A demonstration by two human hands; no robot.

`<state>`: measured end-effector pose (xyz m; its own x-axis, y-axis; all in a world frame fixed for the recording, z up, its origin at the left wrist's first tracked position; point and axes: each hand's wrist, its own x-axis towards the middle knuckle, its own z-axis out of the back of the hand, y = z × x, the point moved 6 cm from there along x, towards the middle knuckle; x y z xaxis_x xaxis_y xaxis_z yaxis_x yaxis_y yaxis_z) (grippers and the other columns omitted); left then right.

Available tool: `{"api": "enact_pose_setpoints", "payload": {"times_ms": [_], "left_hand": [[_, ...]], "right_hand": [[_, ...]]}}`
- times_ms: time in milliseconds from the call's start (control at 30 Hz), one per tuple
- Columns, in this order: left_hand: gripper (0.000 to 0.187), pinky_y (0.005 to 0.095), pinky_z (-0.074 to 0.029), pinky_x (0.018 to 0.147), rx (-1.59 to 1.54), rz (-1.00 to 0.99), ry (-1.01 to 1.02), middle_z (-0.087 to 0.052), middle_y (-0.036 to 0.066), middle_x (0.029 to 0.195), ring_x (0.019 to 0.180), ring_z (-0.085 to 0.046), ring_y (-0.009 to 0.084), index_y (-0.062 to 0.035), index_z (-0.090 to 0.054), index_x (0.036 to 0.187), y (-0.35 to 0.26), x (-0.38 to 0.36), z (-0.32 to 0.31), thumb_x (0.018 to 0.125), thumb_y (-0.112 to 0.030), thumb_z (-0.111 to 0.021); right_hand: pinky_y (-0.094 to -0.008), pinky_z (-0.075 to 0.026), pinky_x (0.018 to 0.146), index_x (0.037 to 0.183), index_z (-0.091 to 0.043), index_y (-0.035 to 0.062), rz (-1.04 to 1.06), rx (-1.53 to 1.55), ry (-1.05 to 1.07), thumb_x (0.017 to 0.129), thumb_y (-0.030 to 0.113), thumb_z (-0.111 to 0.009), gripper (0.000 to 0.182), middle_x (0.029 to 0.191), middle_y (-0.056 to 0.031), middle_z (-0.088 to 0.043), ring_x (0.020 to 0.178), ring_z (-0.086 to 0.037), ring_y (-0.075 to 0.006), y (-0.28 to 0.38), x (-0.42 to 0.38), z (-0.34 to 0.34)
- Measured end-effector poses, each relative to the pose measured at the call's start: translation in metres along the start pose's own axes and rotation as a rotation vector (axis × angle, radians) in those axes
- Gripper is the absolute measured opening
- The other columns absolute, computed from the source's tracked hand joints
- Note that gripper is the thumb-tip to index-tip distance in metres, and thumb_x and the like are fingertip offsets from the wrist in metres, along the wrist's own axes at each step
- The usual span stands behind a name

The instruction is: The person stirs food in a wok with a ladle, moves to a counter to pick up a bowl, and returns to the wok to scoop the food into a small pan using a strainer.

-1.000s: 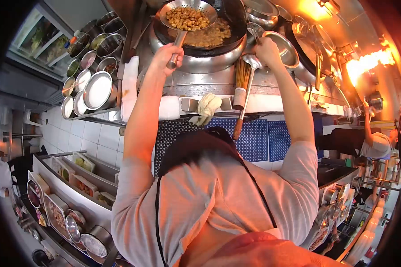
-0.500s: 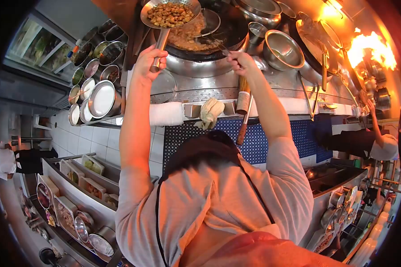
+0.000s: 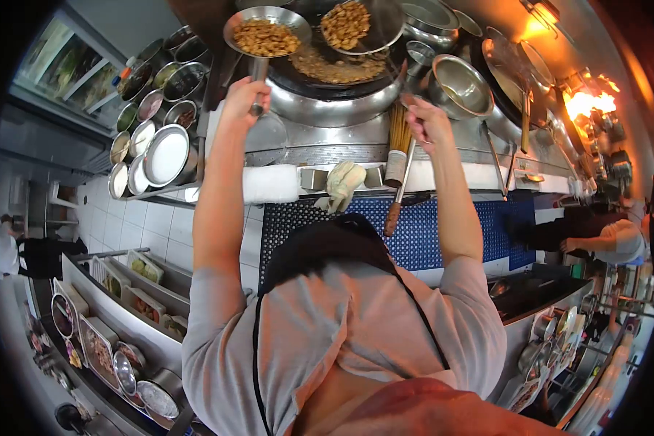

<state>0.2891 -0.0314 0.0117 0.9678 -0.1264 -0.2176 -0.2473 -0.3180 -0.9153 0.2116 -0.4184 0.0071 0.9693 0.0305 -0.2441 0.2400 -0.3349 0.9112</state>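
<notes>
My left hand (image 3: 245,100) is wrapped round the handle of a round metal skimmer (image 3: 298,27). Small browned pieces of food (image 3: 265,38) lie in it, above the left rim of the wok. My right hand (image 3: 430,125) is closed on the handle of a wide metal ladle (image 3: 394,29), whose bowl holds more browned pieces (image 3: 345,24) over the wok. Beneath both tools, the dark wok (image 3: 309,86) has brown, saucy food (image 3: 341,65) spread across its bottom.
A bamboo brush (image 3: 397,149) and a wooden-handled tool (image 3: 392,218) lie by my right forearm. Steel bowls (image 3: 461,86) stand right of the wok; containers (image 3: 166,156) crowd the left. Flames (image 3: 590,105) burn at the far right, near another person (image 3: 618,240).
My right hand has moved right and slightly down. The ladle, earlier low in the wok, is now raised with food in it. The skimmer has shifted slightly left and down. Flames at right have shrunk.
</notes>
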Motion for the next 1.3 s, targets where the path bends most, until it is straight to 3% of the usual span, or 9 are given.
{"api": "enact_pose_setpoints", "payload": {"times_ms": [200, 333, 367, 500, 833, 933, 1067, 1100, 1300], "left_hand": [[0.009, 0.0306, -0.043, 0.04, 0.004, 0.04, 0.013, -0.054, 0.01, 0.06, 0.046, -0.052, 0.0178, 0.003, -0.053, 0.074, 0.008, 0.012, -0.034, 0.076, 0.004, -0.061], [0.007, 0.0284, -0.044, 0.041, 0.022, 0.102, 0.077, -0.054, 0.01, 0.063, 0.048, -0.052, 0.0171, 0.0041, -0.053, 0.074, 0.01, 0.012, -0.065, 0.077, 0.003, -0.06], [0.007, 0.0274, -0.044, 0.041, 0.017, 0.115, 0.087, -0.055, 0.011, 0.066, 0.05, -0.053, 0.0161, 0.004, -0.053, 0.075, 0.011, 0.011, -0.071, 0.077, 0.004, -0.059], [0.005, 0.0258, -0.045, 0.042, -0.132, 0.225, 0.117, -0.055, 0.012, 0.07, 0.053, -0.053, 0.0145, 0.0043, -0.052, 0.076, 0.026, 0.012, -0.081, 0.078, 0.005, -0.057], [0.006, 0.0232, -0.043, 0.039, -0.334, 0.178, 0.185, -0.058, 0.013, 0.07, 0.049, -0.053, 0.0129, 0.0027, -0.052, 0.079, 0.035, -0.001, -0.089, 0.079, 0.006, -0.057], [0.022, 0.0239, -0.043, 0.041, -0.297, 0.201, 0.253, -0.057, 0.014, 0.073, 0.051, -0.053, 0.0137, -0.0013, -0.044, 0.094, 0.043, -0.005, -0.079, 0.078, 0.007, -0.058], [0.034, 0.0245, -0.043, 0.042, -0.293, 0.181, 0.219, -0.057, 0.014, 0.075, 0.053, -0.054, 0.0134, -0.0013, -0.038, 0.105, 0.034, -0.013, -0.07, 0.078, 0.008, -0.057], [0.037, 0.0246, -0.043, 0.042, -0.292, 0.182, 0.214, -0.057, 0.014, 0.076, 0.053, -0.054, 0.0134, -0.0012, -0.037, 0.106, 0.034, -0.012, -0.068, 0.078, 0.009, -0.057], [0.04, 0.0262, -0.044, 0.041, -0.281, 0.129, 0.17, -0.058, 0.014, 0.074, 0.054, -0.055, 0.0158, 0.0022, -0.036, 0.109, 0.019, -0.017, -0.053, 0.077, 0.01, -0.059]], "right_hand": [[-0.0206, -0.029, 0.032, 0.112, -0.059, -0.0022, 0.056, -0.242, -0.022, 0.09, 0.003, -0.052, 0.023, 0.065, -0.0031, -0.054, 0.042, -0.041, -0.0058, 0.054, -0.037, -0.036], [-0.0212, -0.031, 0.033, 0.104, -0.064, -0.0028, 0.147, -0.636, -0.09, 0.09, 0.004, -0.05, 0.021, 0.063, -0.0031, -0.054, 0.045, -0.045, -0.0049, 0.069, -0.045, -0.074], [-0.0321, -0.043, 0.042, 0.101, -0.065, -0.0026, 0.156, -0.772, -0.104, 0.087, 0.005, -0.05, 0.022, 0.063, -0.0118, -0.06, 0.05, -0.057, -0.017, 0.072, -0.042, -0.075], [-0.0511, -0.047, 0.079, 0.092, -0.063, -0.0006, 0.469, -1.252, -0.195, 0.079, 0.007, -0.052, 0.019, 0.08, -0.03, -0.061, 0.083, -0.06, -0.0478, 0.089, -0.057, -0.098], [-0.0504, -0.049, 0.079, 0.102, -0.066, 0.0003, 0.763, -1.35, -0.326, 0.082, 0.007, -0.054, 0.025, 0.082, -0.0289, -0.063, 0.088, -0.062, -0.0463, 0.116, -0.085, -0.11], [-0.0488, -0.05, 0.078, 0.108, -0.065, -0.0003, 0.618, -1.309, -0.367, 0.082, 0.009, -0.056, 0.029, 0.081, -0.0275, -0.065, 0.085, -0.063, -0.0456, 0.121, -0.067, -0.086], [-0.0423, -0.051, 0.062, 0.107, -0.066, -0.0015, 0.348, -1.223, -0.366, 0.079, 0.006, -0.051, 0.032, 0.073, -0.0211, -0.066, 0.063, -0.066, -0.0325, 0.133, -0.037, -0.056], [-0.0359, -0.047, 0.048, 0.106, -0.065, -0.0044, 0.219, -1.144, -0.342, 0.078, 0.004, -0.048, 0.034, 0.068, -0.0155, -0.063, 0.053, -0.061, -0.0202, 0.134, -0.037, -0.059], [-0.0288, -0.037, 0.036, 0.092, -0.06, -0.0106, 0.044, -0.933, -0.317, 0.082, 0.0, -0.047, 0.02, 0.066, -0.0133, -0.06, 0.044, -0.05, -0.0151, 0.11, 0.012, -0.02]]}}
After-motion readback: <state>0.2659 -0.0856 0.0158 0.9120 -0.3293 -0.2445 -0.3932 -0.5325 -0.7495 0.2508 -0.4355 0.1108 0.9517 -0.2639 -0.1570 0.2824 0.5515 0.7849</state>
